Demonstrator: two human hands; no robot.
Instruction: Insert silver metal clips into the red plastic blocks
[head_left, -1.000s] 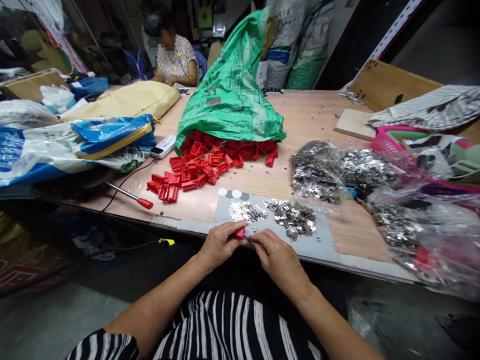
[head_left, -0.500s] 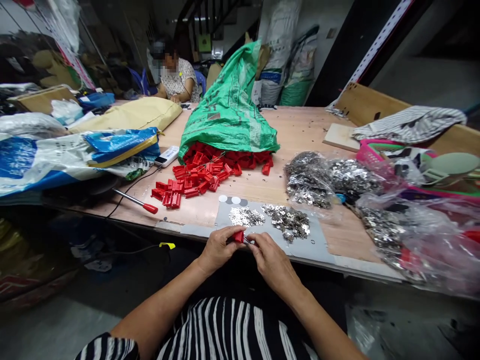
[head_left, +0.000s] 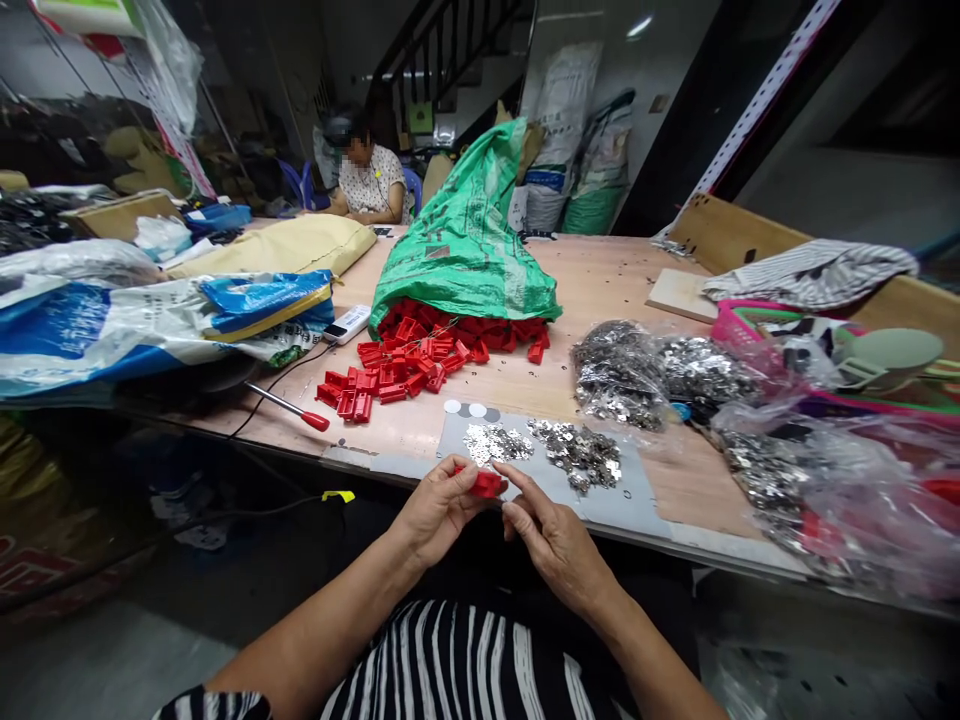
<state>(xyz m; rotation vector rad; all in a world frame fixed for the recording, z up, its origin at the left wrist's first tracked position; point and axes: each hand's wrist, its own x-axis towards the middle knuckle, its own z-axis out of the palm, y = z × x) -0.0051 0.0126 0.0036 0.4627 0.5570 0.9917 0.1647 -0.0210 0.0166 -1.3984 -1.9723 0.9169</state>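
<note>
Near the front edge of the table, my left hand (head_left: 439, 512) is closed around a small red plastic part (head_left: 489, 484) with a boxy shape. My right hand (head_left: 551, 530) is just to its right, its index finger stretched toward the part's right end. The right thumb stands apart from that finger and the other fingers curl under; I see nothing held there. Two piles of small metal pieces lie just beyond my hands: a bright, flat pile (head_left: 495, 443) and a darker pile (head_left: 581, 455). Both rest on a grey sheet (head_left: 637, 490).
A green woven sack (head_left: 465, 260) spills red plastic parts (head_left: 397, 370) onto the table. On the right are clear bags of metal pieces (head_left: 619, 365) and a pink basket (head_left: 731, 325). A red-handled lever (head_left: 313, 420) sticks out at left. A person (head_left: 373, 185) sits across the table.
The red part has turned to lie more lengthwise in my left hand. My right fingers have parted from the thin metal thing they pinched at it, and the index finger has stretched out.
</note>
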